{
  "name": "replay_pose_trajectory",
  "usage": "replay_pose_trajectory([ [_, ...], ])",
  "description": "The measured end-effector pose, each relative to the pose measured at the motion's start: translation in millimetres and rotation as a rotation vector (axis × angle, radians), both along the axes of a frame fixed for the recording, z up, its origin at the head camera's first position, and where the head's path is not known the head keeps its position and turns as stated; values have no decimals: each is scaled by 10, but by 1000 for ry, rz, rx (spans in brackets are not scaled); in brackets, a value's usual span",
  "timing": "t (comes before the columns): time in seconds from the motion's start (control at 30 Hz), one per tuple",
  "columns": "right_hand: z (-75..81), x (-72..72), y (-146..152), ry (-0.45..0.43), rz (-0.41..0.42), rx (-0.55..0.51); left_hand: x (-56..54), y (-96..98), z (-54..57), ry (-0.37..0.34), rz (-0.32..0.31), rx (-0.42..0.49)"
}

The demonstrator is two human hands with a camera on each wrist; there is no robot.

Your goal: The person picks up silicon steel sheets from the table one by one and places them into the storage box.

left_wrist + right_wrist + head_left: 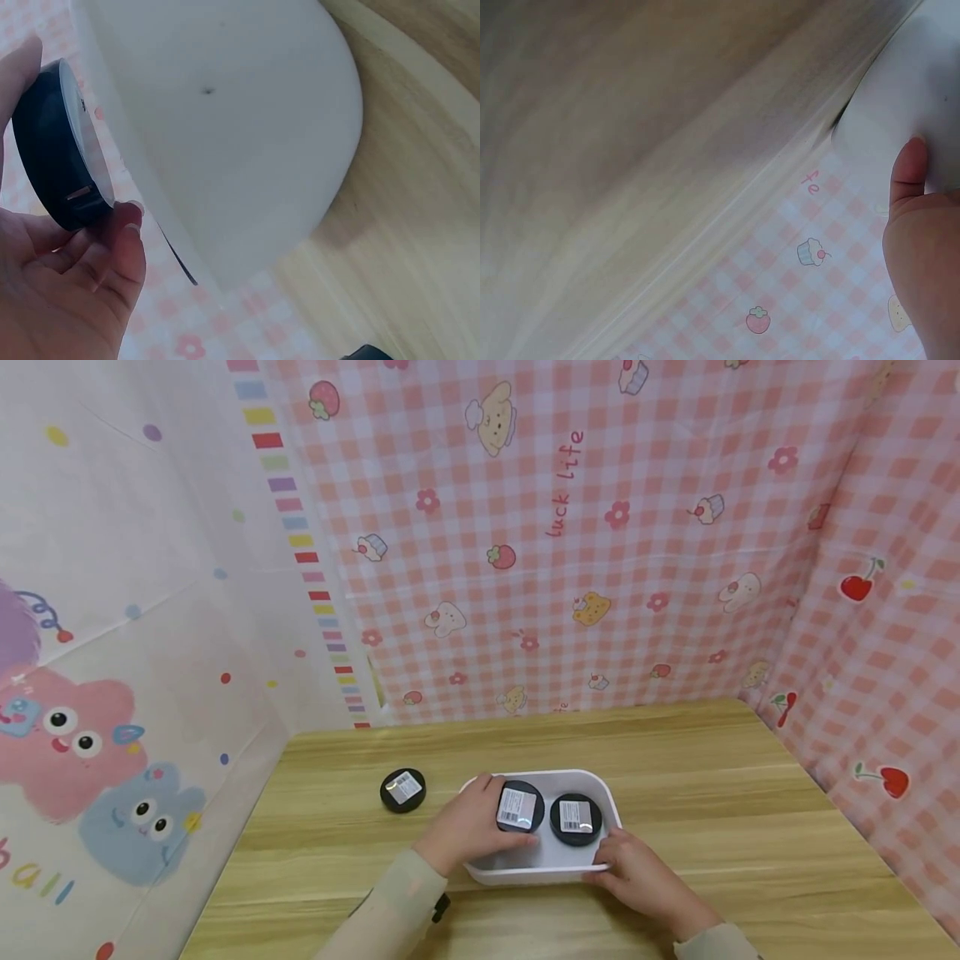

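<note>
My left hand [468, 824] grips a round black disc-shaped container [520, 807] with a white barcode label, over the left part of a white rectangular bin [555, 860]. In the left wrist view the same black container [52, 142] sits between thumb and fingers, beside the bin's wall [225, 135]. A second labelled black container [576, 819] lies inside the bin on the right. My right hand [637, 872] holds the bin's near right corner, and its thumb lies against the outer wall in the right wrist view.
A third round black container [402, 790] with a label lies on the wooden table [315, 860], left of the bin. Behind the table hangs a pink checked cloth [570, 568]. A white cartoon-printed sheet [187, 693] stands along the left.
</note>
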State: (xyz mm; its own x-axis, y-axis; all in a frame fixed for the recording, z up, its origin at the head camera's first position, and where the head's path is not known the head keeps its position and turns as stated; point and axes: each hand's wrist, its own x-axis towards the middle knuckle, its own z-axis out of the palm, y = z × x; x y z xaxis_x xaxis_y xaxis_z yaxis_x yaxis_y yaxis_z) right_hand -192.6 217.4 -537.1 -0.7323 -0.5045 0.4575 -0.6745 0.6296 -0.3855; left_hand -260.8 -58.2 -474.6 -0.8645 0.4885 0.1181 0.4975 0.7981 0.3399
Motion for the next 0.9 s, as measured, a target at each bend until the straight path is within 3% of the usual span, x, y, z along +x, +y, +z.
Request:
replay_pose_trajectory([
  [0.33,0,-12,-7,42,17,-4,-114,71,72,-114,-17,44],
  [0.57,1,-17,-4,4,15,-8,-198,129,68,-108,-34,38],
  [0.9,17,-12,-11,-3,14,5,-279,193,150,-137,-50,42],
])
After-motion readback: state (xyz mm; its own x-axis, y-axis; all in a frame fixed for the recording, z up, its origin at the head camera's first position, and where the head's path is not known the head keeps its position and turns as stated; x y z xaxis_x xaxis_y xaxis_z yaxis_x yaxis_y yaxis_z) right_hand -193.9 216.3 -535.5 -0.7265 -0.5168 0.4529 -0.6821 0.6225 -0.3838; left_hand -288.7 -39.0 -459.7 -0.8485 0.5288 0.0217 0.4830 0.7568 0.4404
